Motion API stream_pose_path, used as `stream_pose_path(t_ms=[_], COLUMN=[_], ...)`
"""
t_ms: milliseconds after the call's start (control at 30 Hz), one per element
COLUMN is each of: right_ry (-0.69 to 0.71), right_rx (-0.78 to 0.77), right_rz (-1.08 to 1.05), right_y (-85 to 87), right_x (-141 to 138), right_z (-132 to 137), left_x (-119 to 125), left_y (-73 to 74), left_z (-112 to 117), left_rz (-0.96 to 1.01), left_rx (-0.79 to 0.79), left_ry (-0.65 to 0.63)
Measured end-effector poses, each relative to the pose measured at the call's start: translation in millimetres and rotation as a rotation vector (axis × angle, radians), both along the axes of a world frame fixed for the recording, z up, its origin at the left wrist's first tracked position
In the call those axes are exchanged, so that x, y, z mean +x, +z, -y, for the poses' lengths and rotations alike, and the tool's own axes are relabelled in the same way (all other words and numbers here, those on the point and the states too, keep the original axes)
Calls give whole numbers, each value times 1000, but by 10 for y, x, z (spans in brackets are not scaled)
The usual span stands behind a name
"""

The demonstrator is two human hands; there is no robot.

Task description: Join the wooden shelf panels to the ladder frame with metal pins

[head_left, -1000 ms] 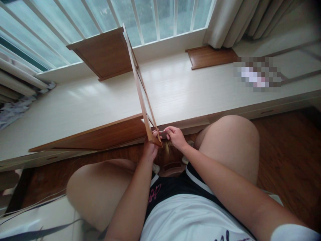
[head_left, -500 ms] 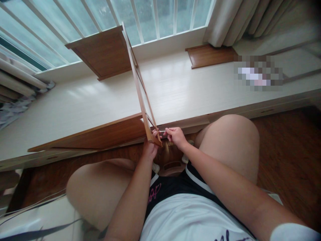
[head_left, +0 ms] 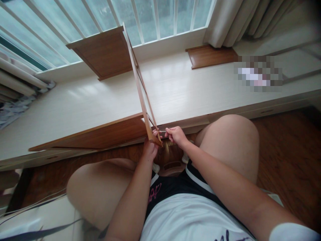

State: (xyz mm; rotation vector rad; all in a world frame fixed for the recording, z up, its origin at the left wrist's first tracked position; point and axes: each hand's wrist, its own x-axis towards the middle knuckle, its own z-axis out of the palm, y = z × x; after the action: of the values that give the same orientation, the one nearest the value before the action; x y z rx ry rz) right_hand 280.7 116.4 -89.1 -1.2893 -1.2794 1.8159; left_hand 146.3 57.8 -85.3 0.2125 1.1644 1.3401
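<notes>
A wooden frame (head_left: 140, 88) with two side rails stands on the white window ledge, its near end jutting past the ledge's front edge. My left hand (head_left: 151, 147) is closed around that near end; some of its fingers are hidden behind the rail. Fingertips of it show between the rails. My right hand (head_left: 176, 135) pinches a thin, shiny metal rod (head_left: 163, 131), pointing left toward the frame's end; its exact kind is too small to make out. Two brown wooden panels are joined to the frame's left side: a front panel (head_left: 100, 135) and a back panel (head_left: 105, 53).
A loose wooden panel (head_left: 212, 56) lies on the white ledge (head_left: 175, 95) by the curtain (head_left: 225, 20). A blurred patch (head_left: 258, 73) covers something at the right. My knees flank the hands below the ledge edge. Window bars run along the back.
My right hand has shifted very slightly, with the metal rod's angle a little different. The frame and panels have hardly moved.
</notes>
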Motion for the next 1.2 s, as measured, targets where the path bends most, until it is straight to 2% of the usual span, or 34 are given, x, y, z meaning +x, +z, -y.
stream_pose_path(t_ms=[167,333,433,633,900,1200], right_ry=[27,-48,-31,28,46,61], right_rx=[18,204,285,348,457,501], right_rz=[25,152,173,149,240,358], right_y=[-18,-38,-43,-56,-10,-17], right_x=[-8,6,13,-4,9,16], right_z=[-3,3,10,40,67,98], left_x=[-3,5,7,9,11,-5], left_y=[-9,15,20,18,33,9], left_z=[-3,-10,-14,-20,-11,-5], left_rz=[2,28,34,29,18,31], left_rx=[-10,-17,-19,-7,-10,-28], left_ry=[-5,-4,-2,2,1,5])
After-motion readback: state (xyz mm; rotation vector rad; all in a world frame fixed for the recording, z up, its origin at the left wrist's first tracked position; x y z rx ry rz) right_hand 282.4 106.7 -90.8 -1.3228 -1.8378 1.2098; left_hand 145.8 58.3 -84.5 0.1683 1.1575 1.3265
